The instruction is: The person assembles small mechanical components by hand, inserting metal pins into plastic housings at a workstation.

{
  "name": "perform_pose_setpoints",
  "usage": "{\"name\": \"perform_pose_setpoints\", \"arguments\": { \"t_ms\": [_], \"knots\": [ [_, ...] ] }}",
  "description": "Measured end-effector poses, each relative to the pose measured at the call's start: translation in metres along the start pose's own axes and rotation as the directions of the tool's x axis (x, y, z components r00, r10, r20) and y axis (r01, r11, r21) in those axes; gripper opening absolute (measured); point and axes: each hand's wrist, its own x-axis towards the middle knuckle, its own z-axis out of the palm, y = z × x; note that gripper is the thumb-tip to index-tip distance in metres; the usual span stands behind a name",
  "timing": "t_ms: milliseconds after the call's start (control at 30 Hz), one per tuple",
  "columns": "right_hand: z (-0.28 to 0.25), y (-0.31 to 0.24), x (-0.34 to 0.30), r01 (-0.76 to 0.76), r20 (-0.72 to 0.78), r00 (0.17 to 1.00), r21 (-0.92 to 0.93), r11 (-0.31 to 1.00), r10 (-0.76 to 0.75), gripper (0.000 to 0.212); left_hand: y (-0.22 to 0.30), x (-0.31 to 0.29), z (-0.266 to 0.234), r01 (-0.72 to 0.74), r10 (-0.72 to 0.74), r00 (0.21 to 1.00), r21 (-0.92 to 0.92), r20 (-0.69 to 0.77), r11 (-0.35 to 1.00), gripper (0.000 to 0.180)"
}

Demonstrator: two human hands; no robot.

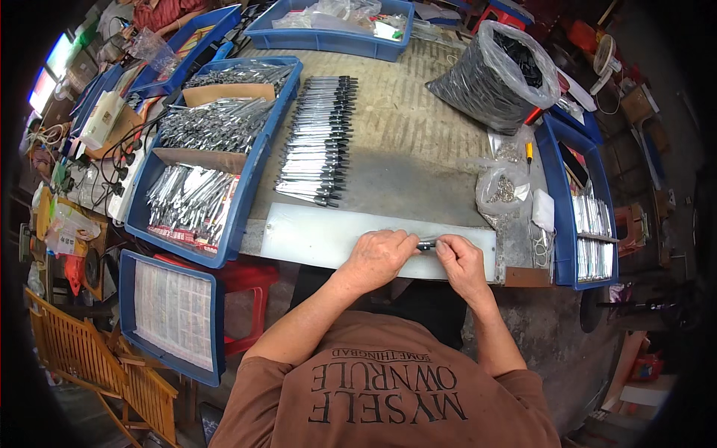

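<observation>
A pen (426, 245) with a dark section is held level between my two hands, above the white board (321, 231) at the table's front edge. My left hand (379, 258) is closed on one end of it. The fingers of my right hand (463, 266) pinch the other end, and most of the pen is hidden by them. Beyond the board, to the left, a long row of assembled pens (317, 138) lies side by side on the table. Left of that row, a blue tray (258, 160) with cardboard dividers holds many silvery pen parts (190, 198).
A large plastic bag of black parts (478, 82) stands at the far right. Nearer are a small bag of metal bits (504, 190), a yellow-handled screwdriver (529, 153) and a blue bin (560, 216). Another blue bin (328, 41) sits at the back, and a person (164, 15) is far left.
</observation>
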Motion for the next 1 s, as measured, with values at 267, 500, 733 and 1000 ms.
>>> {"name": "perform_pose_setpoints", "arguments": {
  "t_ms": [267,500,733,1000],
  "knots": [
    [0.005,0.009,-0.001,0.061,-0.093,0.994,-0.011,0.998,-0.061,0.017,-0.034,-0.014,-0.048,0.164,-0.169,0.986,0.148,0.017,0.975,0.024],
    [0.006,0.008,-0.002,0.107,-0.114,0.987,-0.048,0.993,-0.112,0.014,-0.077,-0.033,-0.088,0.274,-0.249,0.961,0.312,-0.117,0.910,0.020],
    [0.008,0.008,-0.002,0.128,-0.126,0.983,-0.059,0.990,-0.135,0.013,-0.093,-0.027,-0.103,0.313,-0.270,0.947,0.312,-0.172,0.897,0.020],
    [0.010,0.012,-0.003,0.164,-0.148,0.974,-0.059,0.985,-0.171,0.012,-0.095,-0.032,-0.098,0.250,-0.238,0.968,0.320,-0.078,0.914,0.022]
  ]
}}
